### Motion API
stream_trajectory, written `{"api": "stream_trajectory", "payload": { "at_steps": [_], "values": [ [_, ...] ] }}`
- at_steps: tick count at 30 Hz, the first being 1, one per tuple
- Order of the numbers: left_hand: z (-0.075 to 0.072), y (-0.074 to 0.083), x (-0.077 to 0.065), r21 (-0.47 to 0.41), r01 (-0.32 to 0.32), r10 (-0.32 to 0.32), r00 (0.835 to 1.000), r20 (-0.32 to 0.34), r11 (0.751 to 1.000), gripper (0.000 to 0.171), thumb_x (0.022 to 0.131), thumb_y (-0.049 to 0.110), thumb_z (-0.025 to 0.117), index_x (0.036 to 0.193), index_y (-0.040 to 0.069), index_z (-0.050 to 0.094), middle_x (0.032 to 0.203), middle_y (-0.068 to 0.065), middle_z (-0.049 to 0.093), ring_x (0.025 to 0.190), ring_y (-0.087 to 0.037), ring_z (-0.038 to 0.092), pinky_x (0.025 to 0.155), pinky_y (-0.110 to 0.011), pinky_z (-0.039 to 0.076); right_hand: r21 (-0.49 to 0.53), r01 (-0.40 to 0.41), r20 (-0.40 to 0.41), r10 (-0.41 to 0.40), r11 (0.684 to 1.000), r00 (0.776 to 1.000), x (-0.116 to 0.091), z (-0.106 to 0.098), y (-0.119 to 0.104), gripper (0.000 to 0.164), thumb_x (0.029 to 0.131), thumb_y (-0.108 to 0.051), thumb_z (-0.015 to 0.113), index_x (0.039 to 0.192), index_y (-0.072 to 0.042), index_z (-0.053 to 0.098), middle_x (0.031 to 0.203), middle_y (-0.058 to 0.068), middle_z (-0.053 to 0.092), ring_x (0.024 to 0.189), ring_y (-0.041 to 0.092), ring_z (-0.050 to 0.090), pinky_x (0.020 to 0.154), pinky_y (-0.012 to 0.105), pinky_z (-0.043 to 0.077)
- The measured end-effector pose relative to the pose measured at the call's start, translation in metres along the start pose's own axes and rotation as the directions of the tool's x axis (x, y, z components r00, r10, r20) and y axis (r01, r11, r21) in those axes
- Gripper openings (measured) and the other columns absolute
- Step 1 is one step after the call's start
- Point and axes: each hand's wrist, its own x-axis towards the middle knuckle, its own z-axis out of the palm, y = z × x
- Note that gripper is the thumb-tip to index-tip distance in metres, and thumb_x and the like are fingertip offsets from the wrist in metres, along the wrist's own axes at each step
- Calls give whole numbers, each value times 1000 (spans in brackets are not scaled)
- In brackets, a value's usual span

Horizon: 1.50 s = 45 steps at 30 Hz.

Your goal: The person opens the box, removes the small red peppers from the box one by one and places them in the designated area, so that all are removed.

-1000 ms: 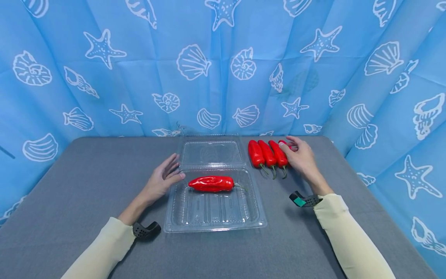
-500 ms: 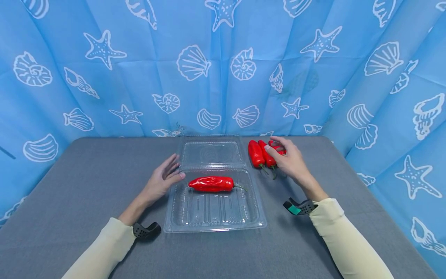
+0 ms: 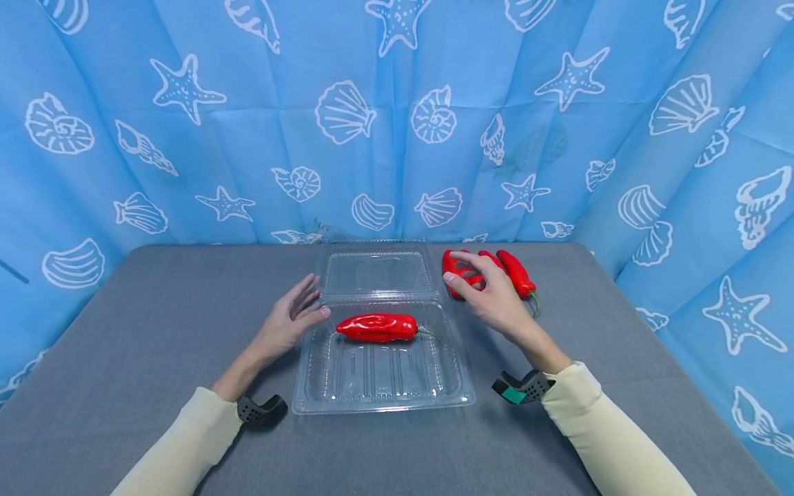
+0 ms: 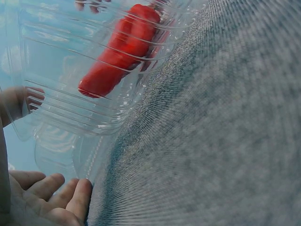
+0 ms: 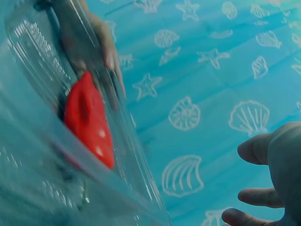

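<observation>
A clear plastic clamshell container (image 3: 372, 405) lies with its lid folded back. Inside it a red pepper (image 3: 378, 327) rests crosswise, stem to the right; the left wrist view shows this pepper (image 4: 120, 49) through the wall. My left hand (image 3: 290, 318) is at the container's upper left edge, fingers relaxed and thumb close to the rim. To the right, my right hand (image 3: 493, 296) is over a row of red peppers (image 3: 516, 270), partly hiding several of them. Spread fingers (image 5: 261, 197) with nothing between them show in the right wrist view.
The container's lid (image 3: 375, 272) lies flat behind its base. A grey cloth covers the table (image 3: 186, 296). A blue curtain (image 3: 384, 165) printed with shells and starfish hangs right behind the table's back edge and along the right side.
My right hand has moved left across the row of peppers, uncovering the rightmost one and covering the left ones. The left hand and the pepper in the container have stayed put.
</observation>
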Motion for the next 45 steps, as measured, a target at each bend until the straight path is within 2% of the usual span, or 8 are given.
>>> {"api": "stream_trajectory", "payload": {
  "at_steps": [4, 14, 18, 30, 37, 41, 45],
  "values": [
    [0, 0, 0, -1, -1, 1, 1000, 0, 1000, 85, 98, 15, 66, 161, 0, 11, 167, -18, 18, 150, -40, 25, 119, -49, 32, 36, 16, 21, -17, 999, 1000, -5, 8, -7, 54, 98, -22, 68, 147, -7, 51, 132, 16, 57, 106, 32, 60, 82, 34, 57],
    [0, 0, 0, -8, -2, 2, 1000, 0, 1000, 85, 98, 14, 66, 161, 0, 12, 167, -19, 18, 150, -40, 24, 119, -49, 31, 94, 113, 80, -121, 989, 989, -18, 29, -17, 52, 97, -20, 68, 144, -3, 53, 136, 18, 56, 120, 35, 55, 99, 52, 50],
    [0, 0, 0, -11, -4, 4, 1000, 1, 1000, 85, 98, 14, 66, 161, -1, 11, 167, -19, 18, 150, -40, 24, 119, -49, 31, 125, 147, 106, -161, 981, 981, -21, 38, -18, 50, 97, -17, 68, 142, -2, 54, 134, 17, 57, 120, 35, 56, 101, 53, 51],
    [0, -1, 1, -7, -11, 11, 1000, 2, 1000, 85, 97, 14, 66, 161, -1, 11, 166, -20, 18, 150, -40, 24, 120, -50, 30, 145, 172, 172, -197, 974, 965, -31, 57, -21, 53, 96, -19, 69, 144, -3, 53, 137, 19, 55, 122, 35, 56, 101, 54, 52],
    [1, 0, 0, -6, -11, 11, 1000, 1, 1000, 85, 97, 14, 66, 161, -1, 12, 166, -20, 18, 150, -40, 25, 120, -50, 30, 90, 202, 212, -217, 975, 953, -34, 61, -19, 58, 95, -24, 71, 146, -6, 52, 140, 14, 55, 120, 32, 57, 99, 54, 53],
    [0, -1, 1, -9, -11, 11, 1000, 1, 1000, 85, 97, 13, 66, 161, -1, 12, 166, -20, 18, 150, -40, 25, 120, -49, 30, 4, 220, 284, -212, 976, 935, -36, 60, -19, 63, 95, -34, 70, 151, -14, 48, 148, 9, 50, 130, 31, 51, 102, 54, 51],
    [0, -2, 1, -7, -9, 9, 1000, 1, 1000, 86, 97, 13, 67, 161, -1, 12, 167, -19, 18, 150, -40, 25, 120, -49, 30, -86, 257, 348, -213, 962, 913, -37, 60, -19, 67, 96, -42, 68, 154, -18, 45, 153, 6, 46, 138, 28, 44, 107, 55, 47]
  ]
}}
